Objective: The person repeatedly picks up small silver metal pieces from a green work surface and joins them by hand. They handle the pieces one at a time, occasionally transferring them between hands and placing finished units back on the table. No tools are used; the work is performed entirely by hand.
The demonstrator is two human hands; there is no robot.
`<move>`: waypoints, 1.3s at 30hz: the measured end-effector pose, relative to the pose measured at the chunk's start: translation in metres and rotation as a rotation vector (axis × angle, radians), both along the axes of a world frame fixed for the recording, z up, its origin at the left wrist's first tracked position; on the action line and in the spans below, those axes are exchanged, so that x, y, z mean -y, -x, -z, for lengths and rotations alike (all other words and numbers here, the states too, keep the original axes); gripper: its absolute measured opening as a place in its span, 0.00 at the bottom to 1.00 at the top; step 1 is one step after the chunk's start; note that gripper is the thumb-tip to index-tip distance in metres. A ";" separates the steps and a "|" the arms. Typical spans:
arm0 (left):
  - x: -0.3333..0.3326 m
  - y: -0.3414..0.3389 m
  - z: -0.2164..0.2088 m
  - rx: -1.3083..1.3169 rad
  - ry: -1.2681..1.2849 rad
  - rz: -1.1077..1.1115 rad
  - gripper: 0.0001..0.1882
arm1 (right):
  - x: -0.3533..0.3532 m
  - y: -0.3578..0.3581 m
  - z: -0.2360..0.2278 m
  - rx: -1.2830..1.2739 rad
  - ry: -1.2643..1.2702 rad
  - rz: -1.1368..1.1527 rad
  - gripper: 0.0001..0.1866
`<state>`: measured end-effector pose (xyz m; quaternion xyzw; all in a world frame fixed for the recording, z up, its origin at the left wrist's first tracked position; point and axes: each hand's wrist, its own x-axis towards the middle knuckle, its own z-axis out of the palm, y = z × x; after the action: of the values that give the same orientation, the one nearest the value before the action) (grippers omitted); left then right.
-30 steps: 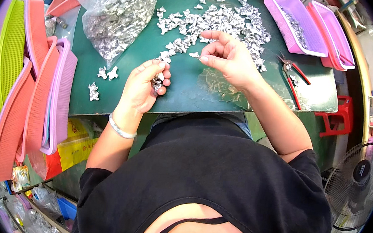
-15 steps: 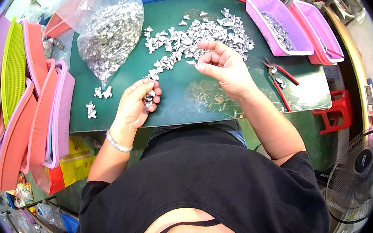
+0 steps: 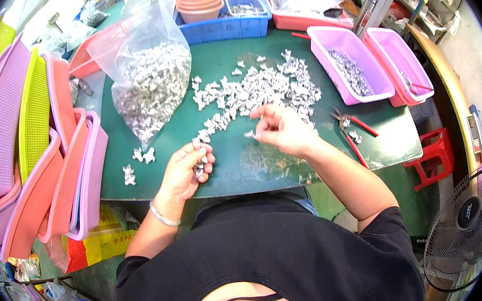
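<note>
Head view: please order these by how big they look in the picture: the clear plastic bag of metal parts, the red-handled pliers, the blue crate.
1. Clear plastic bag of metal parts, clearly the largest.
2. Blue crate, partly hidden behind the stacked pots, and farther from the camera, so its true size is unsure.
3. Red-handled pliers, the smallest.

On the green counter (image 3: pixel 262 170) sit two pink trays (image 3: pixel 350 65), one blue crate (image 3: pixel 236 24), one clear bag (image 3: pixel 148 82) of metal parts, one red-handled pliers (image 3: pixel 352 130) and three loose parts (image 3: pixel 140 163) beside the bag.

Red-handled pliers (image 3: pixel 353 129), pink bins (image 3: pixel 352 68), a standing fan (image 3: pixel 460 232), stacked baskets (image 3: pixel 30 146).
</note>
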<state>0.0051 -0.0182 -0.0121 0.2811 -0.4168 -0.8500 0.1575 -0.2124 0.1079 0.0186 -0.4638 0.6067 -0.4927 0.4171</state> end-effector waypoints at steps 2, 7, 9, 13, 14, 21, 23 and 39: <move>0.000 0.001 -0.001 -0.026 -0.021 0.005 0.06 | 0.013 0.016 0.010 -0.093 -0.048 0.005 0.19; 0.001 -0.004 0.000 -0.026 -0.041 -0.006 0.05 | 0.100 0.078 -0.059 -0.147 0.044 0.315 0.21; 0.000 -0.001 -0.001 -0.034 -0.039 0.007 0.05 | 0.134 0.111 -0.093 -0.081 0.199 0.534 0.27; -0.002 -0.004 -0.004 -0.037 -0.022 -0.003 0.05 | 0.156 0.128 -0.101 -0.167 0.190 0.588 0.31; -0.002 -0.005 -0.007 -0.017 -0.020 -0.003 0.04 | 0.149 0.122 -0.092 -0.246 0.185 0.542 0.30; 0.019 -0.004 -0.064 0.050 0.147 0.012 0.04 | 0.073 0.080 -0.025 -0.400 0.233 0.282 0.19; 0.036 0.001 -0.110 -0.029 0.322 0.011 0.05 | 0.053 0.076 -0.015 -0.347 0.192 0.266 0.19; 0.168 0.078 -0.235 0.857 1.347 -0.005 0.22 | 0.020 0.074 0.019 -0.498 0.341 0.402 0.14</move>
<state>-0.0727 -0.1857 0.2229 0.4288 -0.8643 -0.2330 0.1215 -0.2866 0.0879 0.0000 -0.5038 0.6779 -0.5311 0.0678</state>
